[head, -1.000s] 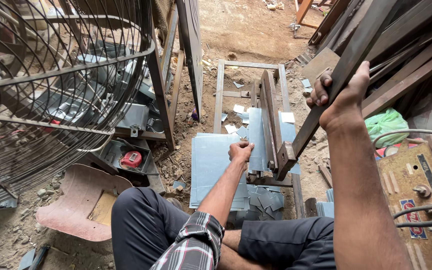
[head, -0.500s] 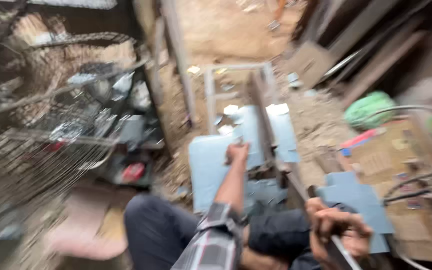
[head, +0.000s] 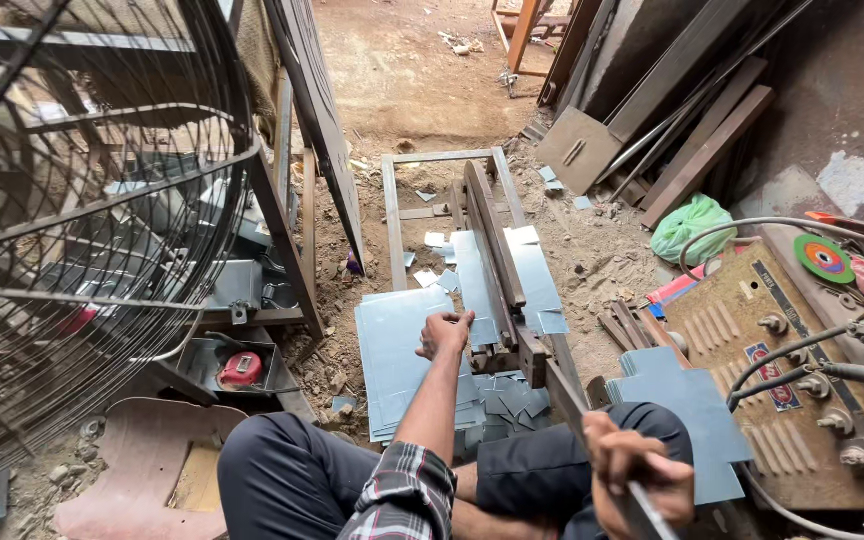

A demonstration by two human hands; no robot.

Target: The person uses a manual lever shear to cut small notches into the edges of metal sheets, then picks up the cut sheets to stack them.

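Observation:
A floor-standing lever shear sits on the dirt ahead of me, its blade arm lying flat. My right hand is closed on the long lever handle, low by my knee. With my left hand I press a grey metal sheet against the left side of the shear. That sheet passes under the blade and shows on the right side too. A stack of similar sheets lies beneath my left hand. Small offcuts are scattered at the base.
A large wire fan guard fills the left. A red tape measure rests in a tray beneath it. A welding machine with cables stands at the right, a cut sheet piece beside it. Steel bars lean at the back.
My right hand has pulled the lever from high at the upper right down to my knee, and the blade arm has dropped flat. My left hand stayed on the sheet.

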